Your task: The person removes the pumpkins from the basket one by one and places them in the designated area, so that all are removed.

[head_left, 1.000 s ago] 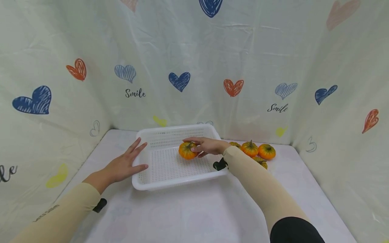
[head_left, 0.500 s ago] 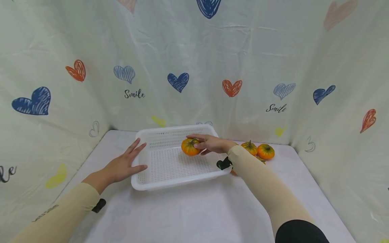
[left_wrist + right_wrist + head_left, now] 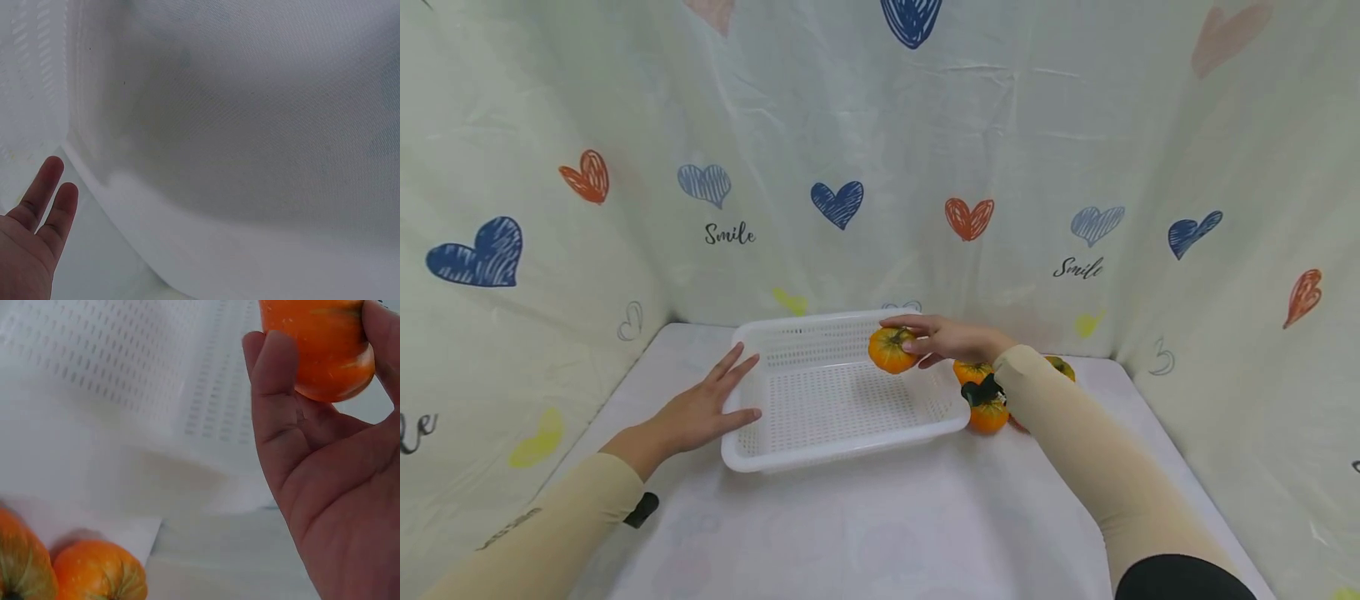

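A small orange-and-green pumpkin (image 3: pixel 891 350) is held up by my right hand (image 3: pixel 951 337), above the right part of a white plastic basket (image 3: pixel 842 457). In the right wrist view, the thumb and fingers grip the pumpkin (image 3: pixel 325 353) from both sides. No pumpkin shows inside the basket. At the basket's left end, my left hand (image 3: pixel 703 412) lies against the rim with its fingers spread. Two straight fingers (image 3: pixel 61 212) show beside the basket wall in the left wrist view; the rest of that hand is partly out of frame.
Several pumpkins (image 3: pixel 989 417) stand on the white-covered table (image 3: pixel 850 525) right of the basket, partly hidden by the right forearm. A curtain (image 3: pixel 865 117) printed with hearts hangs behind and at both sides.
My right hand has lifted the pumpkin and carried it rightward and up over the basket. The right forearm now uncovers some pumpkins beside the basket. My left hand has stayed in place.
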`<action>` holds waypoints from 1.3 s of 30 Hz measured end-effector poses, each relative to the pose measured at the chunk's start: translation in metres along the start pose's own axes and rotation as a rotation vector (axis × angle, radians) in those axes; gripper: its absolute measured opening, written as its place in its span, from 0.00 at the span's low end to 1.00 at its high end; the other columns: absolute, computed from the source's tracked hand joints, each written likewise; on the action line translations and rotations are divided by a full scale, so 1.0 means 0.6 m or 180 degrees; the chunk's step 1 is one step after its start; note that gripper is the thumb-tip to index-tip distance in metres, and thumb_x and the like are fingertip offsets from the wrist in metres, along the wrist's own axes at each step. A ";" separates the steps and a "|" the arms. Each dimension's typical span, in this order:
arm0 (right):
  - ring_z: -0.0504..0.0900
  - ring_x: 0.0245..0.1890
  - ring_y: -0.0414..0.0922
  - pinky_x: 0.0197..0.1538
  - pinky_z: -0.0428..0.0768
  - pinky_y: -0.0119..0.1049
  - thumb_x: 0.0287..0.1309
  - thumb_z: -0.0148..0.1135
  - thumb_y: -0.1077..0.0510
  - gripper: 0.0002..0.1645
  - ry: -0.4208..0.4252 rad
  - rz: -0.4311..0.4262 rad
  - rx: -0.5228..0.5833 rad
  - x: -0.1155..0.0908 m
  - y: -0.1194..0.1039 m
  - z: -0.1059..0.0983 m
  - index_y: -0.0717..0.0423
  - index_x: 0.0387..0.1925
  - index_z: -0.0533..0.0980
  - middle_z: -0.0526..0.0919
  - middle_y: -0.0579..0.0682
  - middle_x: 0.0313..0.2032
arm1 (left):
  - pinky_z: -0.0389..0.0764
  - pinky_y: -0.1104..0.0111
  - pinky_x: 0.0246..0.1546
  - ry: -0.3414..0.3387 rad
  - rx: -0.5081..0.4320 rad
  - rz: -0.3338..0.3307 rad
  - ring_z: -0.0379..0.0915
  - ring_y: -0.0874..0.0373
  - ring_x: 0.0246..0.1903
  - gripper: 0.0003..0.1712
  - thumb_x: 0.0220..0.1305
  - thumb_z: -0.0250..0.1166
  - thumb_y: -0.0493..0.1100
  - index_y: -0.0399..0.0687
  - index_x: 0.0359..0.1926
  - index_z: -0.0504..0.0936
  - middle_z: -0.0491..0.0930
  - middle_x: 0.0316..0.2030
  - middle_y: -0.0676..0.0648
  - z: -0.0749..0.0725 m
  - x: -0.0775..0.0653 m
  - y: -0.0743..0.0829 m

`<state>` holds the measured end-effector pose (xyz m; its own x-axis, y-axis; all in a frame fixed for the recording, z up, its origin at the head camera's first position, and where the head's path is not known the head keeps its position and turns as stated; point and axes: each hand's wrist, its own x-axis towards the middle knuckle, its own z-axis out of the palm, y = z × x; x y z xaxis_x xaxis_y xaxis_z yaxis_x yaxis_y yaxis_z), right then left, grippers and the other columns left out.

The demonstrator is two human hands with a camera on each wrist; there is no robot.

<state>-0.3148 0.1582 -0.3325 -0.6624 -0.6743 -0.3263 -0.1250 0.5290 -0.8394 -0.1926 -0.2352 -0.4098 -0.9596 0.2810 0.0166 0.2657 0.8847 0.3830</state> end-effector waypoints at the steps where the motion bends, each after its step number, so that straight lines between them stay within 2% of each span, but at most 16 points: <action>1: 0.75 0.58 0.52 0.59 0.76 0.47 0.72 0.56 0.55 0.35 0.0002 0.0006 -0.0016 -0.005 0.002 -0.003 0.40 0.76 0.60 0.67 0.49 0.67 | 0.73 0.36 0.53 0.0000 -0.0010 0.0006 0.58 0.27 0.66 0.51 0.66 0.58 0.67 0.51 0.79 0.48 0.33 0.79 0.42 0.000 0.000 0.000; 8: 0.73 0.60 0.52 0.61 0.74 0.50 0.71 0.56 0.53 0.34 0.0104 -0.0054 -0.0025 -0.045 0.015 -0.022 0.35 0.75 0.61 0.67 0.47 0.68 | 0.73 0.37 0.52 0.0002 -0.0043 0.0013 0.59 0.27 0.66 0.51 0.66 0.58 0.67 0.51 0.79 0.48 0.32 0.79 0.42 0.002 -0.001 0.002; 12: 0.70 0.63 0.53 0.64 0.70 0.57 0.72 0.56 0.53 0.34 0.0176 -0.0128 0.0083 -0.074 0.028 -0.035 0.31 0.75 0.61 0.63 0.47 0.71 | 0.73 0.37 0.52 0.0015 -0.0028 0.0008 0.58 0.27 0.66 0.51 0.66 0.59 0.66 0.51 0.79 0.48 0.33 0.79 0.42 0.000 -0.001 0.002; 16: 0.68 0.66 0.54 0.65 0.67 0.60 0.72 0.55 0.54 0.34 0.0261 -0.0179 0.0167 -0.103 0.043 -0.049 0.33 0.76 0.59 0.59 0.49 0.73 | 0.73 0.37 0.52 0.0012 -0.0032 0.0008 0.58 0.27 0.66 0.51 0.66 0.59 0.66 0.51 0.79 0.48 0.33 0.79 0.42 -0.002 -0.002 0.002; 23: 0.68 0.67 0.55 0.64 0.69 0.59 0.72 0.55 0.53 0.35 0.0476 -0.0183 0.0122 -0.154 0.063 -0.072 0.34 0.76 0.59 0.58 0.49 0.74 | 0.73 0.37 0.52 0.0012 -0.0044 0.0036 0.58 0.28 0.66 0.51 0.66 0.58 0.67 0.51 0.79 0.47 0.32 0.79 0.42 0.001 0.000 -0.004; 29: 0.61 0.70 0.60 0.64 0.68 0.60 0.72 0.55 0.52 0.35 0.0654 -0.0102 0.0072 -0.201 0.097 -0.090 0.34 0.76 0.58 0.52 0.48 0.76 | 0.73 0.37 0.53 -0.0029 -0.0068 0.0022 0.59 0.28 0.66 0.51 0.67 0.58 0.66 0.53 0.80 0.46 0.31 0.79 0.44 0.006 0.001 -0.011; 33: 0.57 0.71 0.64 0.65 0.66 0.62 0.73 0.54 0.52 0.36 0.0758 -0.0045 0.0213 -0.235 0.124 -0.098 0.38 0.77 0.56 0.47 0.52 0.77 | 0.73 0.37 0.53 -0.0025 -0.0066 0.0016 0.58 0.27 0.67 0.52 0.66 0.57 0.68 0.53 0.80 0.46 0.30 0.79 0.44 0.007 0.002 -0.011; 39: 0.53 0.71 0.65 0.64 0.67 0.61 0.73 0.54 0.52 0.37 0.0947 0.0045 0.0449 -0.284 0.168 -0.106 0.39 0.78 0.54 0.44 0.56 0.77 | 0.73 0.37 0.52 -0.0018 -0.0071 0.0025 0.59 0.28 0.66 0.51 0.67 0.58 0.66 0.53 0.80 0.46 0.30 0.79 0.44 0.007 0.002 -0.013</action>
<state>-0.2615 0.3590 -0.3341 -0.8528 -0.4763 -0.2145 -0.0245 0.4467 -0.8944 -0.1953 -0.2403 -0.4163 -0.9569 0.2901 0.0146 0.2711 0.8740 0.4034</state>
